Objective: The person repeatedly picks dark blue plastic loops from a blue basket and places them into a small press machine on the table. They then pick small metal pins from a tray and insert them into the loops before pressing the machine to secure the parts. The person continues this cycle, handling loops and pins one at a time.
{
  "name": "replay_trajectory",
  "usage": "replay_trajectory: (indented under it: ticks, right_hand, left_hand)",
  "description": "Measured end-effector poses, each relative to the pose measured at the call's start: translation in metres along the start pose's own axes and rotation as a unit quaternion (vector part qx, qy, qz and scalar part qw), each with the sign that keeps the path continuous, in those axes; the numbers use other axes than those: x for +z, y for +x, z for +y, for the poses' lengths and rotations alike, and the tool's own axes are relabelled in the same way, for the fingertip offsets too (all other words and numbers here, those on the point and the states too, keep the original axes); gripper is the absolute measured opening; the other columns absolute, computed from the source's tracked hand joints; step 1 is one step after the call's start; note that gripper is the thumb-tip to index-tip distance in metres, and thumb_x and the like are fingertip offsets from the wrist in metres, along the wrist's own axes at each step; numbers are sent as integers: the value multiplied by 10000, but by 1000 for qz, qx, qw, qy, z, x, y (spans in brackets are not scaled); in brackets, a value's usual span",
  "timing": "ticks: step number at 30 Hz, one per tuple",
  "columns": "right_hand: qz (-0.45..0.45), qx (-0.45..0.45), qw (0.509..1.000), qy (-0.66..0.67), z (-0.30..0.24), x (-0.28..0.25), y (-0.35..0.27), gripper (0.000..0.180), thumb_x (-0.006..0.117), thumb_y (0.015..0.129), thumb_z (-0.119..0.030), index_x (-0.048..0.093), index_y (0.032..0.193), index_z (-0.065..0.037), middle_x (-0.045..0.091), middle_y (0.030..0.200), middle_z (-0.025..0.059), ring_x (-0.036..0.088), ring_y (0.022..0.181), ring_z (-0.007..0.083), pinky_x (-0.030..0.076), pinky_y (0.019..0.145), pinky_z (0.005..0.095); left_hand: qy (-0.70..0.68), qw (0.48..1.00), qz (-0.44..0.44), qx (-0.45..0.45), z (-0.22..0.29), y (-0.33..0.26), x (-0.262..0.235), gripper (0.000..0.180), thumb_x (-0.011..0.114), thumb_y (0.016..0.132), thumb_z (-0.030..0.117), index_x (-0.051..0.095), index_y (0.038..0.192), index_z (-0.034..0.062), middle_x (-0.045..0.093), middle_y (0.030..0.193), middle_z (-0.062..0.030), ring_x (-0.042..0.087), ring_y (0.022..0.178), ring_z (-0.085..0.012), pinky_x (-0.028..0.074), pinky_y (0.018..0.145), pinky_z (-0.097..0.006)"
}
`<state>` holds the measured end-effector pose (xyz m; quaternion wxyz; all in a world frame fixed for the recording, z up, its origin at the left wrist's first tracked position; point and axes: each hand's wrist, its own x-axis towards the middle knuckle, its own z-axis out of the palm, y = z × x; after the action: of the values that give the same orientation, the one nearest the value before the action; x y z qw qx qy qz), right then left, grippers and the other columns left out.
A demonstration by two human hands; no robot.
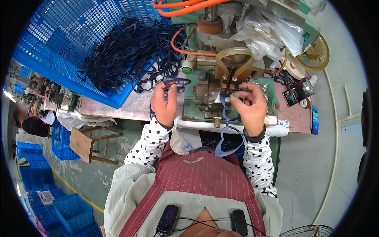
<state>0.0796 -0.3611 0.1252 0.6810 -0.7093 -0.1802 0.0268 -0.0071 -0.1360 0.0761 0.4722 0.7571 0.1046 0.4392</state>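
Observation:
My left hand (164, 103) is closed, thumb against fingers, on a dark blue plastic glasses frame (177, 82) beside the machine's left edge. At the small press machine (202, 85), my right hand (252, 107) pinches near the upper end of a blue heart-shaped glasses frame (219, 147). That frame hangs down over the machine's front edge, its lower rim in front of my apron. Its upper end sits at the machine's working point, partly hidden by my fingertips. Left of the machine, a pile of dark blue glasses frames (126, 55) fills part of a blue plastic basket (114, 102).
Orange air hoses (177, 49) and a green button (187, 70) are on the machine. A phone (299, 92), a small fan (315, 51) and metal bits (269, 93) lie to the right. A wooden stool (85, 144) and blue crates (73, 213) stand at left; a person (33, 124) sits beyond.

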Motion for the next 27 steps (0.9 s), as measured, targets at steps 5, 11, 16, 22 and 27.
replay_trajectory:
  ticks: [5, 11, 16, 22, 27]
  right_hand:
    - [12, 16, 1000, -17, -3, 5, 7, 447, 757, 725, -31, 524, 1106, -6, 686, 804, 37, 470, 601, 32, 381, 543, 201]
    - [23, 12, 999, 25, 1, 15, 13, 519, 762, 723, -40, 459, 1141, 4, 683, 786, 58, 497, 610, 62, 425, 576, 220]
    - [67, -61, 993, -80, 6, 2, 17, 523, 748, 746, -79, 505, 1205, -20, 708, 842, 57, 590, 679, 130, 481, 662, 261]
    - [201, 11, 935, -293, 125, -108, 31, 400, 731, 775, -125, 599, 1150, -79, 698, 1018, 127, 659, 922, 298, 497, 827, 375]
    - [92, -175, 810, -553, 110, -98, 18, 319, 761, 731, -230, 681, 1010, -97, 667, 1086, 91, 576, 1038, 329, 425, 904, 471]
  left_hand:
    - [71, 954, -62, 283, 32, 6, 3, 398, 636, 692, -52, 640, 1080, 38, 662, 947, -95, 628, 843, -285, 465, 834, -437]
    - [45, 902, -156, 401, 57, -3, 14, 392, 713, 720, 3, 661, 1105, 51, 686, 1042, -90, 670, 960, -241, 489, 901, -417]
    - [-39, 838, -286, 463, 65, -8, 32, 295, 644, 817, 43, 657, 1110, 11, 657, 1143, -164, 659, 1035, -297, 503, 951, -444]
    - [-75, 846, -293, 439, 51, -19, 51, 356, 692, 811, 69, 629, 1152, -11, 647, 1156, -173, 656, 1034, -293, 510, 953, -472]
    - [-61, 851, -288, 436, 48, -21, 51, 364, 695, 813, 75, 622, 1159, -12, 650, 1148, -169, 659, 1022, -281, 516, 949, -468]
